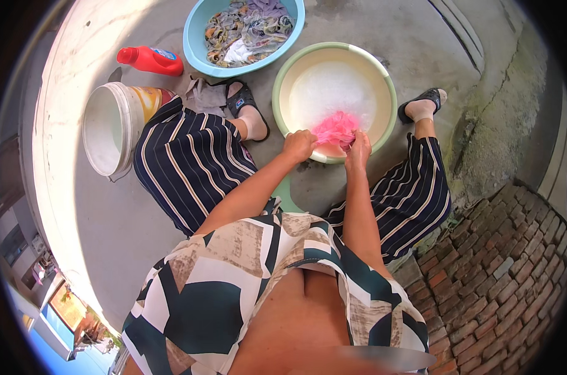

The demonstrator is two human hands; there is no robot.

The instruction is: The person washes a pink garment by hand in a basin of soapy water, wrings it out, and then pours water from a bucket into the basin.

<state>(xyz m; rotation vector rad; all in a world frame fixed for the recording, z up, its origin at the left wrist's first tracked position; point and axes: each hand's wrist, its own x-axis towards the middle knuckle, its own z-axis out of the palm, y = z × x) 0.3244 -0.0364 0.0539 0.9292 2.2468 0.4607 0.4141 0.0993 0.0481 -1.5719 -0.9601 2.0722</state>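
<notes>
Between my knees stands a round cream plastic basin [288, 70] with a green rim, holding whitish, sudsy-looking water. A bright pink cloth [336, 129] is bunched over the near part of the basin, its far side at the water. My left hand [300, 146] grips the cloth's left end at the near rim. The right end is pinched in my right hand [359, 146], fingers curled around it. Whether the cloth's lower folds touch the basin wall cannot be told.
A blue basin [191, 49] of patterned wet-looking clothes [246, 35] stands beyond, at the left. Nearby are a red plastic bottle [154, 61] lying on its side, a white bucket [106, 129] and a grey cloth [203, 96]. Brick paving [489, 281] lies at the lower right.
</notes>
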